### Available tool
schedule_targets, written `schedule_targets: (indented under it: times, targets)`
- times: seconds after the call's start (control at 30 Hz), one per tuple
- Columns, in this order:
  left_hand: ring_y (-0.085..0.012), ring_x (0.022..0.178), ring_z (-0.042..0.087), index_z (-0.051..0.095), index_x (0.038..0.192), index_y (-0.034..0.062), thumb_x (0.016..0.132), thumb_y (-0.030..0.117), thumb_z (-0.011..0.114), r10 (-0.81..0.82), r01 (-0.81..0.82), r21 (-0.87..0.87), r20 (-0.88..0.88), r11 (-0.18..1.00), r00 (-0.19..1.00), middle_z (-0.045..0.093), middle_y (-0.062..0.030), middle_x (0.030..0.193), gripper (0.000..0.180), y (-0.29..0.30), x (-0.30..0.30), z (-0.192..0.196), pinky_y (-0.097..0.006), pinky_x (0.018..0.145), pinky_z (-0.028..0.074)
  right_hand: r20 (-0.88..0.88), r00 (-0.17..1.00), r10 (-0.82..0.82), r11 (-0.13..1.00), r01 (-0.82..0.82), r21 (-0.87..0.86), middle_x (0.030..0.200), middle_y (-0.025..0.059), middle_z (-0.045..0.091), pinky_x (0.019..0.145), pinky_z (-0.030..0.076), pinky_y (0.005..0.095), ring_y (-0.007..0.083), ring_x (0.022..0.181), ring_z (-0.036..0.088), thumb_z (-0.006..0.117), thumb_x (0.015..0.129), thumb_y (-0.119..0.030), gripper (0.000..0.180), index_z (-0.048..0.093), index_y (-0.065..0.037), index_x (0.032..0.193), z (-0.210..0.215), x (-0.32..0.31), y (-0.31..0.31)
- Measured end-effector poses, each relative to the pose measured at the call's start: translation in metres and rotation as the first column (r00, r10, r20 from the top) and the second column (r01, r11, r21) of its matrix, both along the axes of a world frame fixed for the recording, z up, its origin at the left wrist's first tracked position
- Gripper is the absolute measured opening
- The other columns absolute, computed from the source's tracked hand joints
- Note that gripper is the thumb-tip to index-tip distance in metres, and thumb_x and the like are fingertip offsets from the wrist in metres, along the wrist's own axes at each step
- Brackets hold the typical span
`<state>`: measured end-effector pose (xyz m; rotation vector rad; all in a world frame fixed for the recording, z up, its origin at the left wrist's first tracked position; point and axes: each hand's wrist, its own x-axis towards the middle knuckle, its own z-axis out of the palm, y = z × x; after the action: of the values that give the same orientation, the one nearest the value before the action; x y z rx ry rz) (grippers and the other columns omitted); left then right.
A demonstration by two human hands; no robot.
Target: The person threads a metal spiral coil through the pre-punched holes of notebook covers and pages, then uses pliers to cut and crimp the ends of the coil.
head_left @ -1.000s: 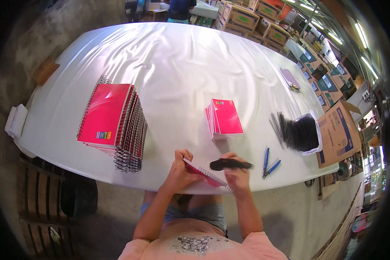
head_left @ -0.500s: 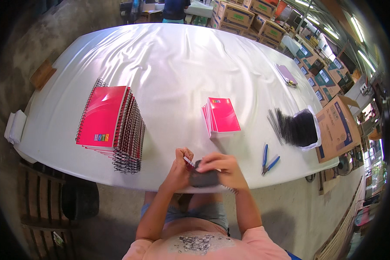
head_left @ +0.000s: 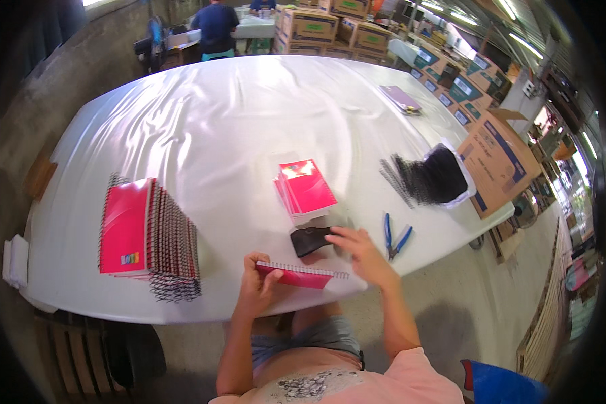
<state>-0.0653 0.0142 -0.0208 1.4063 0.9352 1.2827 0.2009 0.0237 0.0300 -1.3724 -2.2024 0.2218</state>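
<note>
My left hand (head_left: 257, 283) grips the left end of a pink notebook (head_left: 296, 276) with a wire spiral along its top edge, held at the near edge of the white table (head_left: 236, 121). My right hand (head_left: 361, 250) is blurred beside a small dark flat piece (head_left: 310, 240) just above the notebook; its fingers are spread and touch that piece's right end. A short stack of unbound pink notebooks (head_left: 306, 188) lies just beyond. To the left stands a tall stack of spiral-bound pink notebooks (head_left: 145, 236).
Blue-handled pliers (head_left: 394, 237) lie right of my right hand. A heap of black wire spirals (head_left: 427, 178) sits in a white bag at the right. Cardboard boxes (head_left: 498, 161) stand by the right edge. A purple booklet (head_left: 400, 99) lies far right. A person stands at the far end.
The dark piece went from my right hand over the notebook onto the table above it. My right hand has swung right, and the notebook now lies flatter with its spiral showing.
</note>
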Motion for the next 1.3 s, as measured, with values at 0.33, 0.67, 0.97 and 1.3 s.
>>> schedule_targets:
  times: [0.33, 0.67, 0.97, 1.3]
  targets:
    - [-0.0095, 0.086, 0.049, 0.052, 0.102, 0.0026, 0.088, 0.007, 0.062, 0.109, -0.118, 0.028, 0.228, 0.993, 0.968, 0.051, -0.0032, 0.092, 0.018, -0.007, 0.012, 0.008, -0.022, 0.079, 0.04, 0.299, 0.863, -0.406, 0.837, 0.483, -0.256, 0.117, 0.0118, 0.056, 0.096, 0.038, 0.042, 0.0329, 0.115, 0.048, 0.061, 0.078, -0.011, 0.027, 0.061, -0.01, 0.105, -0.013, 0.123, -0.056]
    - [-0.013, 0.085, 0.057, 0.064, 0.092, -0.0006, 0.077, 0.003, 0.073, 0.233, -0.253, 0.136, 0.148, 0.958, 0.961, 0.063, -0.0083, 0.094, 0.019, -0.014, 0.02, 0.014, -0.025, 0.079, 0.045, 0.247, 0.566, -0.786, 0.601, 0.793, 0.096, 0.127, 0.0156, 0.045, 0.094, 0.028, 0.0613, 0.0346, 0.121, 0.038, 0.057, 0.087, -0.027, 0.054, 0.035, -0.013, 0.134, -0.048, 0.047, -0.037]
    - [-0.0129, 0.072, 0.058, 0.063, 0.084, 0.0016, 0.075, 0.009, 0.077, 0.493, -0.475, 0.313, 0.025, 0.822, 0.87, 0.064, -0.0071, 0.08, 0.018, -0.022, 0.024, 0.042, -0.027, 0.065, 0.048, -0.432, 0.876, -0.213, 0.977, 0.187, -0.102, 0.109, 0.0156, 0.053, 0.09, 0.038, 0.0384, 0.0298, 0.101, 0.051, 0.061, 0.085, -0.021, 0.043, 0.055, -0.012, 0.126, 0.04, -0.053, -0.083]
    - [-0.018, 0.068, 0.056, 0.062, 0.081, 0.007, 0.065, 0.007, 0.082, 0.617, -0.406, 0.649, -0.128, 0.644, 0.776, 0.062, -0.0053, 0.079, 0.025, -0.025, 0.008, 0.055, -0.029, 0.058, 0.042, -0.217, 0.974, -0.068, 0.998, 0.065, -0.02, 0.112, 0.0106, 0.053, 0.09, 0.032, 0.0413, 0.0286, 0.105, 0.048, 0.067, 0.08, -0.026, 0.042, 0.06, -0.021, 0.122, 0.074, -0.093, -0.09]
